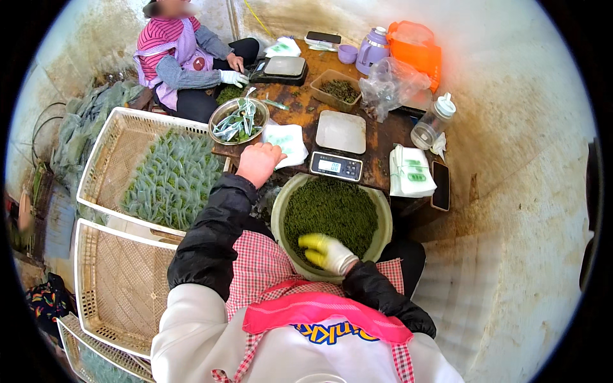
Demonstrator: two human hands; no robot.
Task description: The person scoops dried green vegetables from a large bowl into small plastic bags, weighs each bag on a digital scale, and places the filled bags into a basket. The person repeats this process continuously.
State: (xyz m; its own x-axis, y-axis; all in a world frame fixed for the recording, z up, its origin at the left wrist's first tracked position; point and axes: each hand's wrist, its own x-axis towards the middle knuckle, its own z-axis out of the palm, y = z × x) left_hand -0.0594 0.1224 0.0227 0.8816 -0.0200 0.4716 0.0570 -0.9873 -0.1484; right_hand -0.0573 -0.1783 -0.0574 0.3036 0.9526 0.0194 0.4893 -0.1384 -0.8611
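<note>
My bare left hand (258,164) is closed at the edge of a stack of printed plastic bags (288,142), fingertips on the top one. My right hand (327,253) wears a white glove with yellow fingers. Slightly blurred, its fingers are stretched apart over the near part of a round pale tub (385,223), filled with small dark green leafy pieces (329,210). The tub sits in front of me against the table. Just beyond it stands a digital scale (340,133) with a bare plate.
Left of me are white plastic crates (96,281), one holding filled clear bags (169,182). A metal bowl (220,137) sits at the table's left edge. Another bag stack (412,172), phone (440,185) and bottle (433,122) are at right. A co-worker (185,64) sits far left.
</note>
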